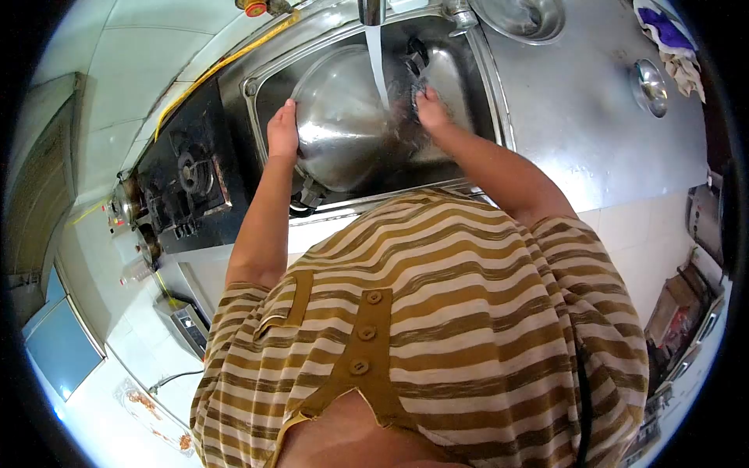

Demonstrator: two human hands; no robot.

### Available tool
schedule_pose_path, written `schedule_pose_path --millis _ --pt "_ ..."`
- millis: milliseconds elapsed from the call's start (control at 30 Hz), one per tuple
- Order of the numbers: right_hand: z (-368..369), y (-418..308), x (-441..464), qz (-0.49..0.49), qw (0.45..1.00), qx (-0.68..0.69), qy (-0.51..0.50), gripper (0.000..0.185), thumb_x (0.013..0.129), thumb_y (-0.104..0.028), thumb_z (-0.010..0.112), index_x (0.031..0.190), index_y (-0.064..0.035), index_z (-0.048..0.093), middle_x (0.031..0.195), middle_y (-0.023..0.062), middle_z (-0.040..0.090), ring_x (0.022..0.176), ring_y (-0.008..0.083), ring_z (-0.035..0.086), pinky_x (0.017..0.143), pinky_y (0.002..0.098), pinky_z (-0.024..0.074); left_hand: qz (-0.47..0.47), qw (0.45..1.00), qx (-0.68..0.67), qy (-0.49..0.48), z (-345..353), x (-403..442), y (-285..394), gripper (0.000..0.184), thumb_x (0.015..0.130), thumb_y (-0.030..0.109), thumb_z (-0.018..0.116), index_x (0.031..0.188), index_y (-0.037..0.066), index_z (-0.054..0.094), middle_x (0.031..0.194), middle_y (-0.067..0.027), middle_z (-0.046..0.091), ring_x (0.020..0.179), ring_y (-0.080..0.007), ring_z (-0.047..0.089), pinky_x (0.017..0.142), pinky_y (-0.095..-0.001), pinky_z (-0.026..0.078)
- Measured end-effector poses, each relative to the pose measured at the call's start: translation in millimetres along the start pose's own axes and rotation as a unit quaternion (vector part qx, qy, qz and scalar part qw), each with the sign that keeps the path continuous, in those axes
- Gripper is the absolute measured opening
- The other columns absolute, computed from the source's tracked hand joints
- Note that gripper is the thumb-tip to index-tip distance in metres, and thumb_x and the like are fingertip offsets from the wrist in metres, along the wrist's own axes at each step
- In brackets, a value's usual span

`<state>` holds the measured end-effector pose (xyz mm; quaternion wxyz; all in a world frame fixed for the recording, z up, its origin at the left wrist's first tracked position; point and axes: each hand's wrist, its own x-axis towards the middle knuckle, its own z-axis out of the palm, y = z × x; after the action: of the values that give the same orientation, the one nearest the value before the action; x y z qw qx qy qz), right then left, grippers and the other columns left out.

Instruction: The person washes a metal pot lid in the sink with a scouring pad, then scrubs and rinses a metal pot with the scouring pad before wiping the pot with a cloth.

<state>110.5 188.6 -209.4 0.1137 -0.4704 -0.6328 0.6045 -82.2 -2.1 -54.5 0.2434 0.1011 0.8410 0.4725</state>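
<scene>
A large round metal pan (pixel 335 117) with dark handles stands tilted in the steel sink (pixel 460 86). Water runs onto it from the tap (pixel 373 11). At the pan's left rim, my left hand (pixel 283 131) grips the edge, its thumb on the near face and the other fingers partly hidden. My right hand (pixel 431 109) is at the pan's right side, closed around a dark, mesh-like scrubber (pixel 417 92). Splashing water blurs the area between scrubber and pan.
Left of the sink is a black gas stove (pixel 191 175). On the steel counter (pixel 577 101) to the right are a metal basin (pixel 523 17), a small metal bowl (pixel 649 87) and some cloths (pixel 671 39). A yellow hose (pixel 211 70) runs behind the stove.
</scene>
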Motion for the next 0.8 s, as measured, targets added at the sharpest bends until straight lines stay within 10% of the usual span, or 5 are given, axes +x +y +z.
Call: schedule_pose_path --millis 133,300,500,800 --pt "-5 -22 -43 -0.067 0.997 0.021 -0.034 0.05 0.088 -0.021 0.046 0.132 -0.0017 0.032 0.132 0.0233 0.038 0.123 0.0375 0.036 0.102 0.041 0.0294 -0.012 1.0 0.019 0.012 0 8 1 0.043 0.09 0.04 0.049 0.098 -0.001 0.06 0.086 -0.0065 0.06 0.077 -0.0147 0.053 0.072 -0.0276 0.043" --pt "-8 -92 -90 -0.402 0.894 -0.15 -0.132 0.05 0.082 -0.008 0.05 0.128 -0.0004 0.035 0.134 0.0207 0.035 0.128 0.0354 0.027 0.105 0.04 0.0237 -0.037 0.999 -0.009 -0.001 1 25 -7 0.042 0.089 0.038 0.05 0.101 -0.002 0.06 0.09 -0.008 0.061 0.078 -0.0158 0.055 0.072 -0.028 0.043" --pt "4 -52 -3 -0.207 0.967 -0.151 -0.01 0.042 0.089 -0.016 0.042 0.128 -0.0037 0.037 0.129 0.0227 0.042 0.122 0.0353 0.039 0.1 0.0399 0.034 -0.051 0.999 -0.016 -0.01 -3 29 -8 0.041 0.09 0.037 0.049 0.098 -0.003 0.06 0.087 -0.0079 0.06 0.075 -0.015 0.054 0.069 -0.0279 0.043" --pt "-13 -71 -91 -0.498 0.774 -0.337 -0.196 0.053 0.08 -0.01 0.055 0.131 -0.0062 0.037 0.139 0.0196 0.028 0.128 0.0341 0.03 0.106 0.0393 0.0277 -0.05 0.997 -0.051 0.006 -2 37 -22 0.041 0.089 0.036 0.051 0.093 -0.003 0.063 0.082 -0.0079 0.062 0.072 -0.0142 0.054 0.067 -0.0276 0.043"
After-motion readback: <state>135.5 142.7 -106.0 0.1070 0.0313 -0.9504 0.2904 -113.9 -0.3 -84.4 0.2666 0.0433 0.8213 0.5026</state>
